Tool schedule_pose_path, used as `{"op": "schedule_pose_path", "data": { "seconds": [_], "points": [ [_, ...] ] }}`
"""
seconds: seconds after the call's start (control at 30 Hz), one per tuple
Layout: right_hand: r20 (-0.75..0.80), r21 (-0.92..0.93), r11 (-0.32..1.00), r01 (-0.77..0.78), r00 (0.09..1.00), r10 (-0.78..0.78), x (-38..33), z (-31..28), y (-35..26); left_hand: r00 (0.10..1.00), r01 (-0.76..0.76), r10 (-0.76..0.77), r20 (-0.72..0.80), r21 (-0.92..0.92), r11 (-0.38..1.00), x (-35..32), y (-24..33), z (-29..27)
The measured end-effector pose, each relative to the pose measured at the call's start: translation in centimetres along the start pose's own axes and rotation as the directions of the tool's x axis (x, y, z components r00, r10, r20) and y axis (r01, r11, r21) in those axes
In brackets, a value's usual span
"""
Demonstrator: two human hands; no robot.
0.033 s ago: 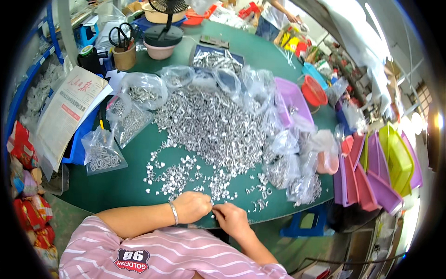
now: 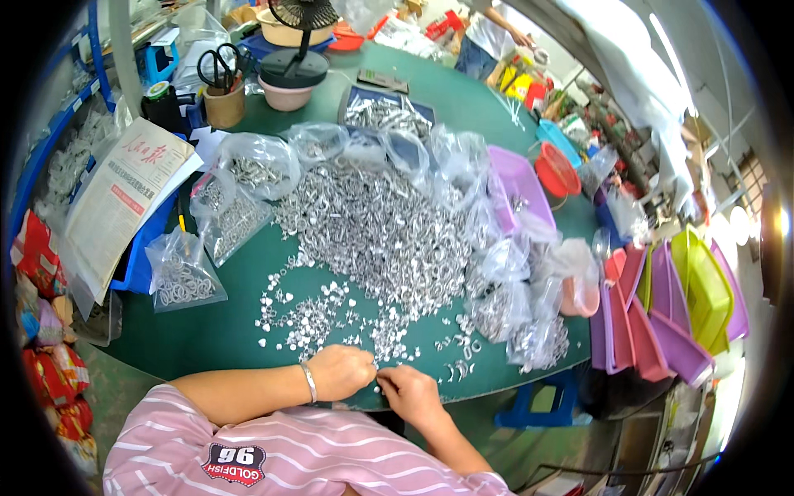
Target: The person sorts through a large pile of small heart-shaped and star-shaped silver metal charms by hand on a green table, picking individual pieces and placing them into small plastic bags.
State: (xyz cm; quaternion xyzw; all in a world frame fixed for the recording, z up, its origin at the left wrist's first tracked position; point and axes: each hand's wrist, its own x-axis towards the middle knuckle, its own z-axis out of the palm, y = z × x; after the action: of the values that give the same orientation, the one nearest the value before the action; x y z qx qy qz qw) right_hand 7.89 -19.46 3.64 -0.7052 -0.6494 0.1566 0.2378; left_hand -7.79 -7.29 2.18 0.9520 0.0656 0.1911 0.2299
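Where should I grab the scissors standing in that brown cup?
Take the scissors by their black handle loops, coming straight down from above. They stand blades-down in the brown cup, so only the loops stick out over its rim; lifting vertically should clear the cup.

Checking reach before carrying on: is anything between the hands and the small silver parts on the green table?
Nothing visible. The left hand and right hand meet at the table's near edge, right beside the scattered silver parts; no bag or tool lies between.
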Motion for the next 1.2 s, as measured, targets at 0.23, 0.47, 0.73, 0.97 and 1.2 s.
{"op": "schedule_pose_path", "data": {
  "seconds": [0.23,0.47,0.73,0.97,1.2],
  "points": [
    [0.013,-0.003,0.998,0.061,0.998,-0.061,-0.3,0.0,0.2,0.997,-0.033,0.032,0.065,0.005,0.999,-0.5,0.3,0.4],
    [-0.054,0.032,0.997,0.068,0.996,-0.067,-0.1,0.2,0.6,0.997,0.018,-0.021,0.078,0.041,0.999,-1.3,-0.1,0.8],
    [-0.166,0.149,0.981,-0.125,0.975,0.150,-1.4,-1.4,1.0,0.964,0.205,-0.219,-0.148,-0.105,0.973,-1.4,-0.5,-1.7],
    [-0.166,0.168,0.977,-0.134,0.973,0.162,-1.5,-0.6,1.3,0.976,0.196,-0.205,-0.074,-0.111,0.974,-1.3,-0.2,-0.8],
    [-0.161,0.178,0.976,-0.121,0.975,0.150,-1.4,-0.2,0.6,0.992,0.125,-0.126,-0.025,-0.047,0.991,-1.0,0.4,0.6]
  ]
}}
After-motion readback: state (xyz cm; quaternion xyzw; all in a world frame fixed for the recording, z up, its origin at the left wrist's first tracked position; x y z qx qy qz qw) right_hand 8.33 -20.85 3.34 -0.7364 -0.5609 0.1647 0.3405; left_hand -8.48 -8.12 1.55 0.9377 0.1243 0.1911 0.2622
